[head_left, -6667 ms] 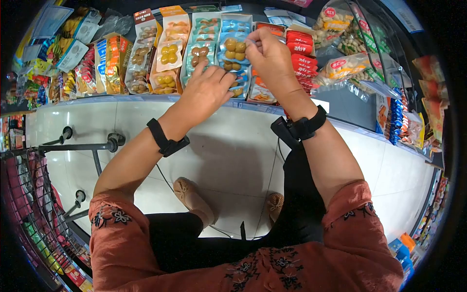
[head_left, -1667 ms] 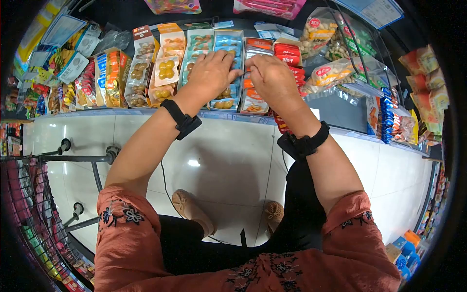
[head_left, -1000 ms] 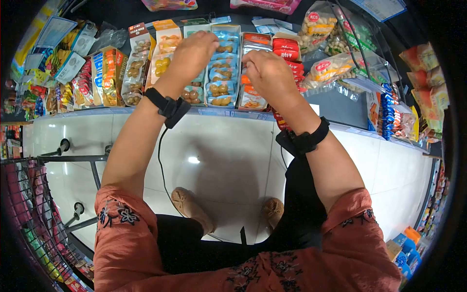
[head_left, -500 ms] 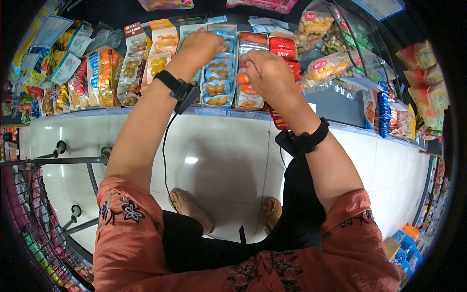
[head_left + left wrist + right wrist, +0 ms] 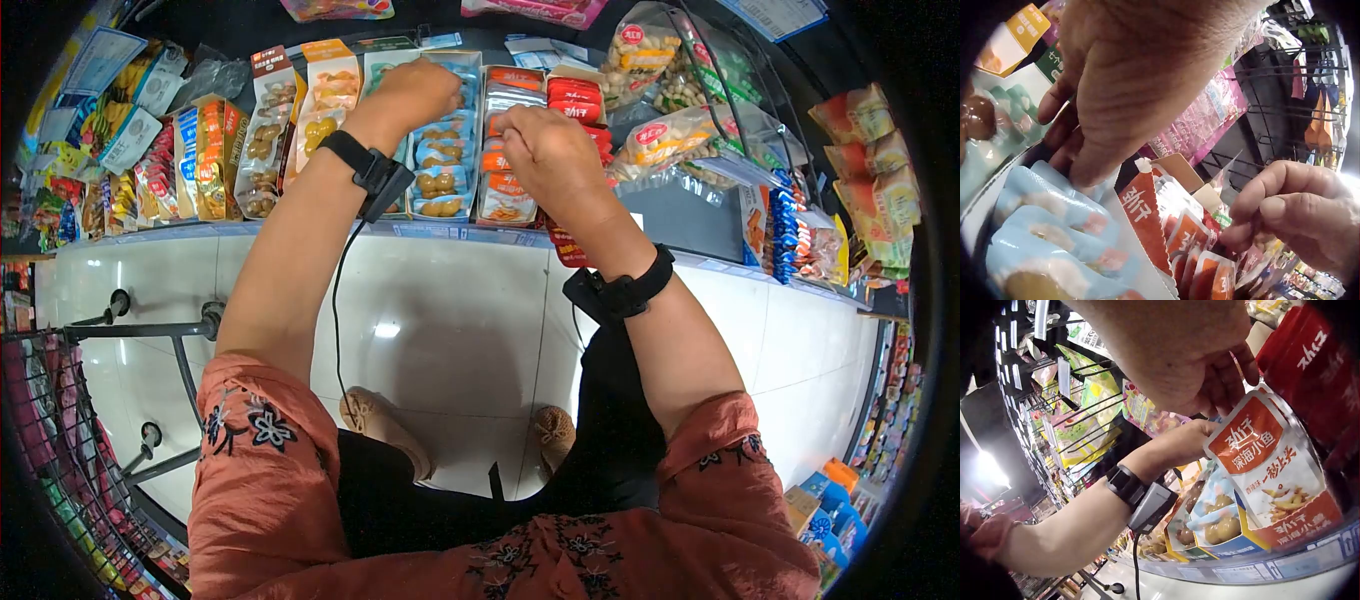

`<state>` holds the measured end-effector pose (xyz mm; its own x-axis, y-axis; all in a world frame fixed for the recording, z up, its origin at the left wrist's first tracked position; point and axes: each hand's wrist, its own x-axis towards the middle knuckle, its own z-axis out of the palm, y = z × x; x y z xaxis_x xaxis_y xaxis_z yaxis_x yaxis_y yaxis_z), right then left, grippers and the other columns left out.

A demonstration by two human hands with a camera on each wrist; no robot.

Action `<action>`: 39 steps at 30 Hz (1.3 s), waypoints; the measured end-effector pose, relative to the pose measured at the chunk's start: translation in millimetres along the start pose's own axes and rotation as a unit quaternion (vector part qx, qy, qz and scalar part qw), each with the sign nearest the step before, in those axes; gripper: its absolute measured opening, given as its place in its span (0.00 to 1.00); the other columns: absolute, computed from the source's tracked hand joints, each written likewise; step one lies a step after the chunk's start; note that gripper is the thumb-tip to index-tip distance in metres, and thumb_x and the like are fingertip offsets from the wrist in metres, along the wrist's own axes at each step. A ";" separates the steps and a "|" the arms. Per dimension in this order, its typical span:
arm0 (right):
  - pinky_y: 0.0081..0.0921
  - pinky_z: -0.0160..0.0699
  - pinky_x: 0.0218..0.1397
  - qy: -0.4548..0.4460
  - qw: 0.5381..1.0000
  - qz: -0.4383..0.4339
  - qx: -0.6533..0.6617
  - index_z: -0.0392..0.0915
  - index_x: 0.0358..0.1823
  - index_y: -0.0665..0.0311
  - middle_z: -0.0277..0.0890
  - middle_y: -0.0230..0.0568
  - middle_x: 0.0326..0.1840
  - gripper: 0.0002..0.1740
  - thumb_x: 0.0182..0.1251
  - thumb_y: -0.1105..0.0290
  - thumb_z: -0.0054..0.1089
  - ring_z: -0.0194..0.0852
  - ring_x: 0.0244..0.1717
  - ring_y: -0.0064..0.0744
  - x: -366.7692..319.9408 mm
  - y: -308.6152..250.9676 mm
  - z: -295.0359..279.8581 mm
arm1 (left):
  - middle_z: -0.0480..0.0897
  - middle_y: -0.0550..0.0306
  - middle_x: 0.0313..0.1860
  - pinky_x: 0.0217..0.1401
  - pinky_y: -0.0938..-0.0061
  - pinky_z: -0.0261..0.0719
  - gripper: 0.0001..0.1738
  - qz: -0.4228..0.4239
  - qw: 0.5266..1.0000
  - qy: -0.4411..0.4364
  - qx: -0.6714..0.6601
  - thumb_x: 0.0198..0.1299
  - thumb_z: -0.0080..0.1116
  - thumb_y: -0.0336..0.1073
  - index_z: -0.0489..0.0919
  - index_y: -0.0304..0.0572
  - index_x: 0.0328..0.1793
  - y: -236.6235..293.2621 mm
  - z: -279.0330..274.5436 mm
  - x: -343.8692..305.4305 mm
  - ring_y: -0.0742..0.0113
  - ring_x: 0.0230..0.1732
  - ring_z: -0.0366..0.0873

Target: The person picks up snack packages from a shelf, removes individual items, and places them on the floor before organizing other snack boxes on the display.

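My left hand [image 5: 415, 95] reaches into the back of the box of blue snack packets [image 5: 441, 182], which show small round brown eggs. In the left wrist view, its fingertips [image 5: 1082, 175] dip behind the upturned ends of the blue packets; I cannot tell whether they grip one. My right hand [image 5: 548, 150] hovers over the neighbouring box of small fish snack pouches [image 5: 508, 198], white with orange-red. Its fingers are loosely curled, thumb close to the index finger, and nothing shows between them. The right wrist view has a fish snack pouch [image 5: 1266, 456] standing upright below that hand.
Left of the blue packets stand boxes of similar egg packets [image 5: 265, 150]. Red packets [image 5: 577, 95] and bags of peanuts [image 5: 665, 140] lie to the right. A price strip [image 5: 430, 230] runs along the shelf edge. A wire shopping cart [image 5: 70, 400] stands at the left.
The right hand has let go of the egg packet it pinched 6.7 seconds ago and moved over the fish snack box. The left hand has moved back to the far end of the blue box.
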<state>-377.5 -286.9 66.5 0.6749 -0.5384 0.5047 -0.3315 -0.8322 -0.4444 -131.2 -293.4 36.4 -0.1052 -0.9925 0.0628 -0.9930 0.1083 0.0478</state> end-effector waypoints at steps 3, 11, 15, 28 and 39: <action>0.49 0.78 0.50 -0.003 1.000 0.009 0.005 0.83 0.40 0.62 0.86 0.50 0.38 0.05 0.64 0.74 0.61 0.82 0.44 0.54 -1.0 -0.2 -1.6 | 0.88 0.43 0.47 0.59 0.47 0.82 0.15 0.017 1.000 0.001 -0.002 0.65 0.62 0.44 0.87 0.42 0.49 1.2 -3.0 -5.2 0.42 0.60 0.82; 0.49 0.78 0.49 -0.010 1.000 0.015 0.003 0.83 0.39 0.63 0.86 0.50 0.38 0.06 0.66 0.73 0.59 0.83 0.45 0.54 0.6 -3.4 -4.1 | 0.85 0.38 0.41 0.48 0.46 0.80 0.10 0.043 0.997 0.038 -0.045 0.67 0.59 0.35 0.79 0.37 0.48 2.0 -15.3 -21.1 0.34 0.48 0.82; 0.49 0.78 0.49 -0.010 1.000 0.016 -0.001 0.83 0.40 0.63 0.86 0.50 0.39 0.06 0.66 0.72 0.59 0.83 0.45 0.54 0.5 -4.6 -4.3 | 0.85 0.38 0.42 0.48 0.45 0.80 0.10 -0.009 0.997 -0.012 -0.071 0.69 0.57 0.35 0.77 0.36 0.49 15.5 -37.0 -29.7 0.34 0.46 0.83; 0.48 0.79 0.49 -0.009 1.000 0.011 -0.008 0.84 0.39 0.63 0.87 0.51 0.38 0.06 0.67 0.73 0.59 0.84 0.44 0.53 0.3 -2.3 -1.3 | 0.86 0.39 0.54 0.51 0.51 0.85 0.17 -0.062 0.988 -0.047 -0.130 0.71 0.51 0.31 0.80 0.40 0.64 28.3 -52.6 -37.3 0.39 0.55 0.84; 0.50 0.80 0.47 -0.006 1.000 0.003 -0.008 0.83 0.39 0.64 0.86 0.52 0.37 0.05 0.66 0.73 0.59 0.85 0.42 0.55 1.1 -2.1 0.0 | 0.87 0.42 0.54 0.56 0.50 0.82 0.14 0.055 0.994 0.005 -0.090 0.74 0.52 0.35 0.81 0.40 0.60 -1.5 -8.7 -18.2 0.40 0.56 0.84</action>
<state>-376.0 -285.7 68.0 0.6802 -0.5421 0.4934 -0.3462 -0.8309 -0.4356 -127.4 -275.0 43.9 -0.2109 -0.9736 0.0872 -0.9497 0.2252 0.2176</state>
